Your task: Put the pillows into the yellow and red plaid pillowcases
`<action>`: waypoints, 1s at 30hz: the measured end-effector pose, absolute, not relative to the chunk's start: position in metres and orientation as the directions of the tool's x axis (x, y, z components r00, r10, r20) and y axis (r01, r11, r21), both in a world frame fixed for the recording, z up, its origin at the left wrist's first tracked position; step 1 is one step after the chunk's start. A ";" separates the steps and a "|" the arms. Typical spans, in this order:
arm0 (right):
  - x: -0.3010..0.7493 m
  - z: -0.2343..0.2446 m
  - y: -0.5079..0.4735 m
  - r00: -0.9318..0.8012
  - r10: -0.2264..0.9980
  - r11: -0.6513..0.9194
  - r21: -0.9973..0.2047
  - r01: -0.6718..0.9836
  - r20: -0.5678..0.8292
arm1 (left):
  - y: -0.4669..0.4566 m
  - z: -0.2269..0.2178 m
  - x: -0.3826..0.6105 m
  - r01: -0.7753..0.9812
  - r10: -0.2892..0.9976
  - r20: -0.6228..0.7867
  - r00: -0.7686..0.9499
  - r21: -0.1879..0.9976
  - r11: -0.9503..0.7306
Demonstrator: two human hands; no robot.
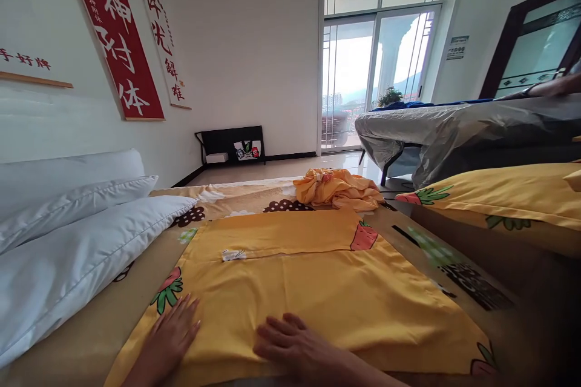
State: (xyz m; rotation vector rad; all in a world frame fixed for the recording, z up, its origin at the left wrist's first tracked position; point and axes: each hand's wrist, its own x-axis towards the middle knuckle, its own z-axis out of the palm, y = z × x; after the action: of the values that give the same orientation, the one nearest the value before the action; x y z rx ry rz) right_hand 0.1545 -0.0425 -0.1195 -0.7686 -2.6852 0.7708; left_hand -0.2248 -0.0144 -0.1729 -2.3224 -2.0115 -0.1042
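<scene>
A yellow pillowcase (318, 290) with pineapple or strawberry-like prints lies spread out in front of me, with a few wrinkles. Its opening edge runs across the upper part, beside a small white printed patch. My left hand (170, 335) rests on the left side of the cloth, fingers stretched out, near a red and green print. Flat on the near middle of the pillowcase is my right hand (290, 341), its fingers spread and slightly blurred. Neither hand holds anything.
White pillows (86, 260) are piled at the left. Beyond the pillowcase lies a crumpled orange-yellow cloth (338, 188) on the patterned bedsheet (227, 196). A filled yellow pillow (508, 193) is at the right, before a plastic-covered table (431, 120), where another person's arm (556, 87) shows.
</scene>
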 end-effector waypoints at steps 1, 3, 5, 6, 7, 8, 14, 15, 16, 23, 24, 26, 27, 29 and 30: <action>0.150 -0.120 -0.049 -0.866 0.489 0.747 -0.565 0.351 0.108 | -0.015 -0.168 -0.223 0.989 0.984 0.096 0.147 0.021 -0.150; 0.142 -0.121 -0.054 -0.912 0.393 0.770 -0.585 0.255 0.120 | -0.014 -0.152 -0.208 0.975 0.983 0.066 0.170 0.131 -0.178; 0.131 -0.120 -0.048 -0.929 0.353 0.756 -0.617 0.216 0.108 | -0.008 -0.130 -0.178 0.921 0.970 0.014 0.244 0.310 -0.236; 0.124 -0.118 -0.041 -0.915 0.386 0.742 -0.628 0.234 0.115 | -0.002 -0.119 -0.158 0.871 0.951 0.003 0.308 0.401 -0.283; 0.117 -0.116 -0.032 -0.879 0.458 0.723 -0.631 0.281 0.133 | 0.006 -0.109 -0.137 0.820 0.928 0.003 0.372 0.468 -0.330; 0.110 -0.114 -0.022 -0.820 0.550 0.697 -0.627 0.348 0.157 | 0.015 -0.102 -0.116 0.802 0.925 0.032 0.378 0.488 -0.344; 0.129 -0.120 0.030 -0.496 0.840 0.531 -0.521 0.668 0.220 | 0.055 -0.117 -0.061 0.867 0.949 0.133 0.286 0.386 -0.315; 0.145 -0.125 0.033 -0.470 0.862 0.497 -0.493 0.714 0.188 | 0.053 -0.125 -0.065 0.877 0.950 0.121 0.287 0.367 -0.312; 0.164 -0.130 0.034 -0.444 0.883 0.460 -0.464 0.757 0.153 | 0.050 -0.133 -0.073 0.886 0.949 0.110 0.295 0.341 -0.315; 0.311 -0.151 0.021 -0.143 0.989 0.147 -0.219 0.965 0.034 | 0.009 -0.169 -0.152 0.944 0.948 0.113 0.298 0.114 -0.310; 0.328 -0.153 0.017 -0.110 0.993 0.115 -0.173 0.978 0.042 | 0.004 -0.171 -0.163 0.953 0.953 0.116 0.281 0.085 -0.291; 0.355 -0.158 0.008 -0.053 0.996 0.059 -0.092 0.994 0.066 | -0.005 -0.175 -0.185 0.969 0.963 0.118 0.243 0.023 -0.247; 0.366 -0.159 0.003 -0.028 0.996 0.033 -0.063 0.997 0.080 | -0.009 -0.177 -0.197 0.976 0.969 0.120 0.217 -0.004 -0.218; 0.379 -0.162 -0.005 0.017 0.996 -0.015 -0.020 1.000 0.093 | -0.016 -0.186 -0.224 0.989 0.980 0.139 0.145 -0.047 -0.140; 0.381 -0.162 -0.008 0.040 0.995 -0.040 -0.003 0.999 0.093 | -0.019 -0.192 -0.237 0.994 0.981 0.165 0.101 -0.062 -0.092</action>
State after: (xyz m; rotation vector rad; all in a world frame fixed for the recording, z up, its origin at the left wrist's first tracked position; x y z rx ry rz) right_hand 0.3812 -0.0081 -0.1621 -2.2160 -2.1297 -0.1004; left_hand -0.2371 -0.0193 -0.1920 -2.2087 -2.0029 -0.1201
